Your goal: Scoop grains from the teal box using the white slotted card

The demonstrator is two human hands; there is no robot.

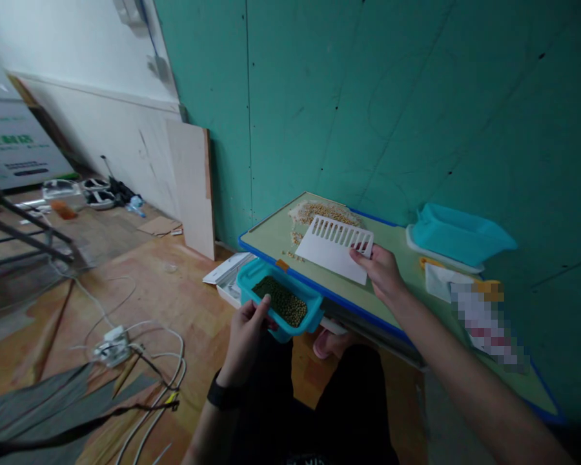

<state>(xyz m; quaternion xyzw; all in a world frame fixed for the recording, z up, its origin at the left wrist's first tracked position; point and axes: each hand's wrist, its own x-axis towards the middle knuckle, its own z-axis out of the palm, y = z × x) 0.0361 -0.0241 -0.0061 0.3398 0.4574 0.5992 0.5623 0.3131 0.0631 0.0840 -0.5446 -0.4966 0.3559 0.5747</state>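
Note:
My left hand (248,336) grips the near rim of a teal plastic box (252,274) filled with small green beans (281,301), held just off the table's front edge. My right hand (381,271) pinches a white slotted scoop card (332,250) that lies on the green table top (271,236). Behind the card sits a pile of yellowish beans (324,212) at the table's far corner, with a few loose ones beside it.
An upturned teal box on a white lid (458,234) stands at the table's right, next to white packets (440,279). A white tray (227,274) lies on the wooden floor below. Cables and a power strip (112,345) lie on the floor to the left.

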